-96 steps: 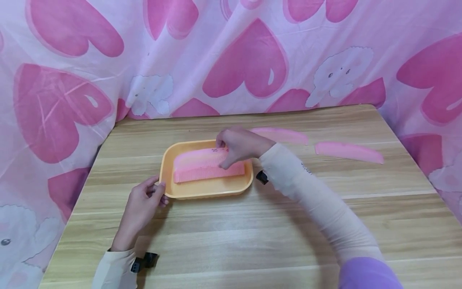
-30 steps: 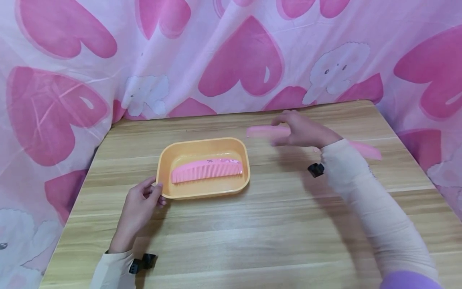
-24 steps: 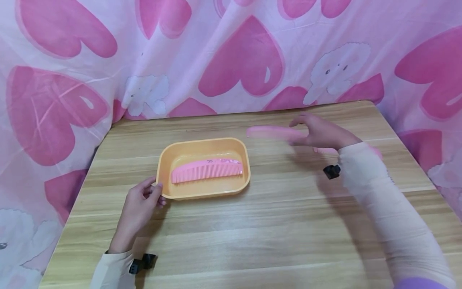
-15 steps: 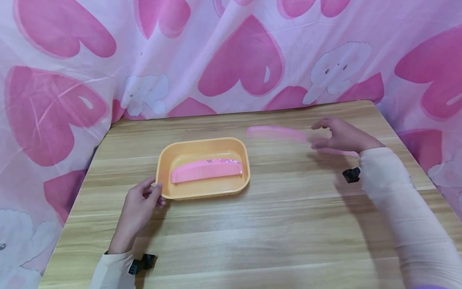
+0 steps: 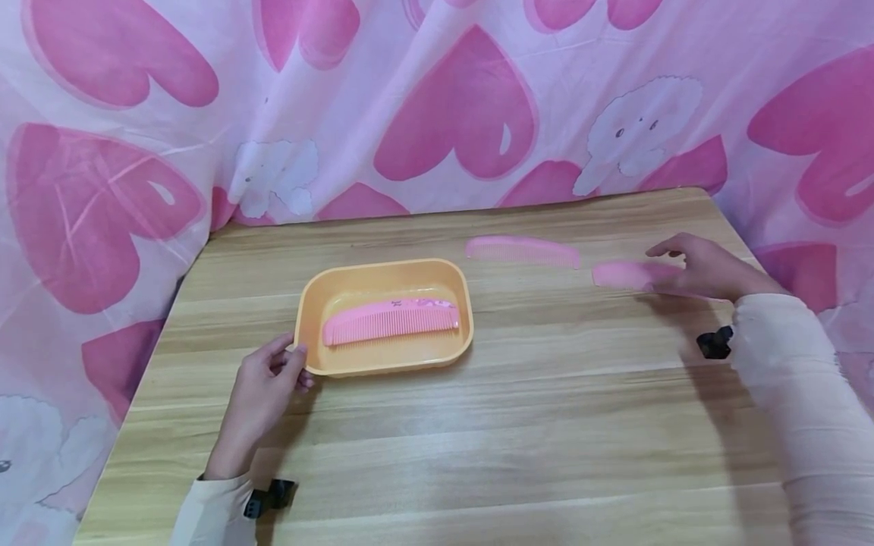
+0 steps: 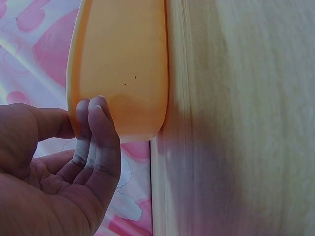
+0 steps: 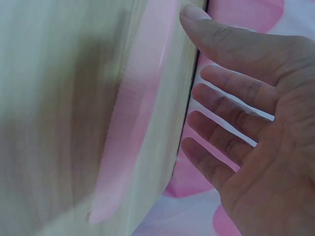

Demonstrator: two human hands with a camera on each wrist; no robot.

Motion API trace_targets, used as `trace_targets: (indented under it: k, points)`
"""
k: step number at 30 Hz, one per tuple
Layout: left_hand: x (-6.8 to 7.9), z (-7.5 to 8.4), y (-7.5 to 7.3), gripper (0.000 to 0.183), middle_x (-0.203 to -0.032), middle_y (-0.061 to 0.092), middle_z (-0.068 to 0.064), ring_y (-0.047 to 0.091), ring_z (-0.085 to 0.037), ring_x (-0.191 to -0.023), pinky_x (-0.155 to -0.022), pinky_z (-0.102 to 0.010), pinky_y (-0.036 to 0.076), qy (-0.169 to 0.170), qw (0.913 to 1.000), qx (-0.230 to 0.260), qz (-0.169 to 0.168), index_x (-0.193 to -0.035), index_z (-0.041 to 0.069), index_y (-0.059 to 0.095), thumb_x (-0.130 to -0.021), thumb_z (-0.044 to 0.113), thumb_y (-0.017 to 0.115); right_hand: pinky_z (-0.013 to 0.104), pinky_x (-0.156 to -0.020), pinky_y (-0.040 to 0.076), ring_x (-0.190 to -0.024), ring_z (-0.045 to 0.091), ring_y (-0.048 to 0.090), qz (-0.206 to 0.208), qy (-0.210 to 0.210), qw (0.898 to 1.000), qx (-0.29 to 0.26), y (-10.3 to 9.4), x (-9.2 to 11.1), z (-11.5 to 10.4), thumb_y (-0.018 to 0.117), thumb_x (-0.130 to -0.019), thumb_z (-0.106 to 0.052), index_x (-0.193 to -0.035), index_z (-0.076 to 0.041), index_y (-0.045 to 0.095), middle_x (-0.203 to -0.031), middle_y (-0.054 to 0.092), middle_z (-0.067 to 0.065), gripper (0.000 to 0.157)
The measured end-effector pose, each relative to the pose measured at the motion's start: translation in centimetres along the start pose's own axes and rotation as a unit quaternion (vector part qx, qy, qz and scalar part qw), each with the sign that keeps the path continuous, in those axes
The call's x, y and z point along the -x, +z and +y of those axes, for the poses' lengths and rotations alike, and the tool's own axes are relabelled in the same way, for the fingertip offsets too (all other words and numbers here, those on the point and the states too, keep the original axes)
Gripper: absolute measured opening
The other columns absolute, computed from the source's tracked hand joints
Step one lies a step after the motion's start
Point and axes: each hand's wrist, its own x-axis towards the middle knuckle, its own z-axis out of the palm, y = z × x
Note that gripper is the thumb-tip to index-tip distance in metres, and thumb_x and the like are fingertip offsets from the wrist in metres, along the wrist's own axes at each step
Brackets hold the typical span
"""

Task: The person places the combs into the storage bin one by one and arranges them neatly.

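An orange-yellow plastic tray [image 5: 382,371] stands left of the table's middle, with a pink comb [image 5: 389,322] lying in it. My left hand [image 5: 262,387] pinches the tray's near left corner between thumb and fingers; in the left wrist view the fingers press the tray's outer wall [image 6: 123,49]. Over at the right, my right hand [image 5: 713,267] hovers above a second pink comb [image 5: 624,274], partly covering it. The right wrist view has its fingers spread and apart from that comb [image 7: 130,118]. A third pink comb [image 5: 522,250] lies behind the tray, to its right.
Everything lies on a wood-grain table [image 5: 478,455]. A pink curtain [image 5: 437,98] with hearts and white animals hangs behind it and down both sides. Black camera mounts [image 5: 715,343] sit at both wrists.
My right hand has let go of the comb in the tray and moved right, past the back comb, to the far right one. The left hand stays on the tray.
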Motion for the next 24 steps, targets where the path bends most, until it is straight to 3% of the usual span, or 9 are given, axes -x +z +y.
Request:
trace_targets:
  k: [7,14,24]
  points:
    - [0.1,0.0,-0.1,0.048,-0.094,0.067,-0.017,0.067,-0.016,-0.076,-0.066,-0.025,0.061,0.002,1.0000,-0.001,0.002,-0.147,-0.004,0.046,-0.108,0.023,0.050,0.064,-0.092,0.045,-0.114,0.051,0.051,-0.001,0.018,1.000,-0.003,0.1,0.7,1.8,0.087,-0.078,-0.012,-0.123,0.014,0.061,-0.124,0.057,0.036,0.059]
    - [0.0,-0.2,-0.1,0.044,-0.089,0.067,-0.018,0.066,-0.013,-0.072,-0.064,-0.025,0.060,0.028,0.9994,0.019,0.002,-0.142,-0.009,0.048,-0.107,0.016,0.051,0.061,-0.090,0.044,-0.111,0.051,0.053,0.010,0.021,1.000,-0.007,0.4,0.8,3.0,0.090,-0.074,-0.014,-0.122,0.017,0.060,-0.120,0.057,0.040,0.064]
    - [-0.2,-0.2,-0.1,0.045,-0.089,0.067,-0.016,0.066,-0.013,-0.072,-0.064,-0.025,0.060,0.029,0.9994,0.017,-0.002,-0.143,-0.008,0.048,-0.107,0.019,0.052,0.063,-0.094,0.042,-0.113,0.050,0.050,-0.004,0.041,0.999,-0.018,0.8,0.7,4.0,0.090,-0.076,-0.018,-0.123,0.019,0.059,-0.122,0.056,0.041,0.068]
